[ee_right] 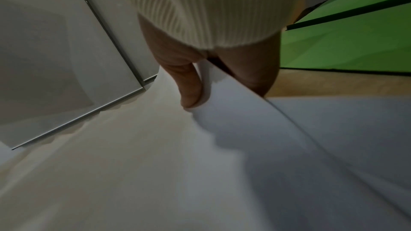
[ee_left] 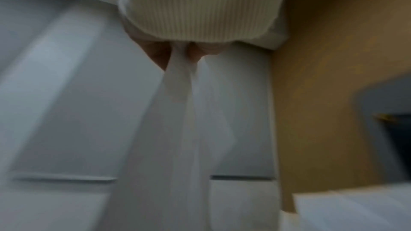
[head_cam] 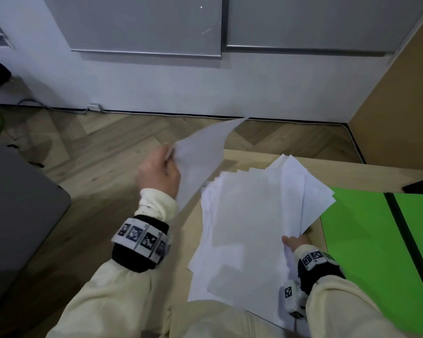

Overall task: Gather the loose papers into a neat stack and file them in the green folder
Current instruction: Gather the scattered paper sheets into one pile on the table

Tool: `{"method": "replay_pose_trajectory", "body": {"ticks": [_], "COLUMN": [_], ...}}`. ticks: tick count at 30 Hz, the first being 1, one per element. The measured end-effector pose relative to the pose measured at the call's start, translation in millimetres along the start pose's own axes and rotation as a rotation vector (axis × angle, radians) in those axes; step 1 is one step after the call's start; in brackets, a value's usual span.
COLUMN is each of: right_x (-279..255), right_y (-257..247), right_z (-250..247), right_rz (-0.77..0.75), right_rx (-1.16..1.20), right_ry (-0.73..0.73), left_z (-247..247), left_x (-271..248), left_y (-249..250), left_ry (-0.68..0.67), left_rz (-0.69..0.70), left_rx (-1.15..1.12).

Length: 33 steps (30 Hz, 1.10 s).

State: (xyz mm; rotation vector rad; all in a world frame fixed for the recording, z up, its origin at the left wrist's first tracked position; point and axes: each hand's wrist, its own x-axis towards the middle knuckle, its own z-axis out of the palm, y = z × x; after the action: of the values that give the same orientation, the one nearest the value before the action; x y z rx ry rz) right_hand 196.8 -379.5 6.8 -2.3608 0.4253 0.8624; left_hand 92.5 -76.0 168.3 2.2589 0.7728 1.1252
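Observation:
A fanned pile of white papers lies on the wooden table, its near edge hanging toward me. My right hand pinches the pile's right edge, thumb on top, fingers under the sheets. My left hand holds a single white sheet up in the air left of the pile, pinched between thumb and fingers; the sheet hangs away from the hand. The green folder lies open on the table to the right of the pile, its dark spine running down it.
A grey cabinet top stands at the left. Wooden floor runs to a white wall with grey cabinet doors. A tan panel closes off the right side. A dark object sits at the table's right edge.

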Motion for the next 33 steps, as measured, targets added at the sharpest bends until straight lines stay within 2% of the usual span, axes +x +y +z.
{"method": "replay_pose_trajectory", "body": {"ticks": [3,5,7,10,12,13,14,15,17,19,20,22,23,25,28,31,33], "right_x": [4.6,5.1,1.8,-5.2,-7.3,-7.6,-9.5,-7.9,-7.4,-8.3,-9.2,-11.5,-12.3,-16.8,-18.2,-16.0,-14.1], "right_y": [-1.4,-3.1,-5.5,-9.8,-12.8,-13.0,-13.9,-12.3,-9.4,-6.4,-5.8,-5.4,-6.4,-11.6,-15.6,-14.6,-10.2], "right_z": [5.9,9.3,10.2,9.2,8.1,7.5,6.3,6.0,5.3,6.2,7.3,12.8,17.1,24.1,27.7,25.1,19.9], "right_rz": [0.044,0.058,0.066,0.080,0.086,0.088,0.094,0.093,0.088,0.084,0.082,0.085,0.084,0.081,0.062,0.012,-0.018], "right_rx": [0.094,0.130,0.179,0.238,0.265,0.300,0.349,0.401,0.455,0.455,0.450,0.421,0.395,0.358,0.241,0.175,0.232], "right_ry": [-0.020,-0.030,-0.031,-0.047,-0.065,-0.076,-0.083,-0.077,-0.062,-0.046,-0.039,-0.043,-0.052,-0.072,-0.073,-0.036,-0.050], "left_z": [21.6,43.7,62.9,76.3,77.9,78.0,79.2,79.9,87.0,91.0,89.8,85.3,83.6,82.8,83.7,81.4,80.2], "left_x": [-38.7,-75.9,-110.1,-144.5,-159.2,-162.5,-163.7,-161.5,-148.3,-132.0,-125.5,-121.1,-123.0,-133.4,-143.1,-139.4,-134.8], "left_y": [20.3,18.5,12.9,13.8,16.2,16.8,13.7,9.8,-12.2,-44.1,-60.4,-84.6,-89.9,-89.7,-85.0,-82.9,-88.6], "left_ry": [-0.266,-0.520,-0.804,-1.244,-1.413,-1.472,-1.480,-1.413,-1.109,-0.847,-0.824,-0.984,-1.065,-1.156,-1.159,-1.128,-1.024], "left_rz": [0.398,0.554,0.640,0.550,0.428,0.299,0.128,-0.036,-0.322,-0.482,-0.500,-0.460,-0.397,-0.301,-0.298,-0.429,-0.589], "left_rx": [0.049,0.106,0.163,0.243,0.283,0.243,0.150,0.030,-0.111,0.023,0.167,0.440,0.499,0.464,0.381,0.282,0.166]}}
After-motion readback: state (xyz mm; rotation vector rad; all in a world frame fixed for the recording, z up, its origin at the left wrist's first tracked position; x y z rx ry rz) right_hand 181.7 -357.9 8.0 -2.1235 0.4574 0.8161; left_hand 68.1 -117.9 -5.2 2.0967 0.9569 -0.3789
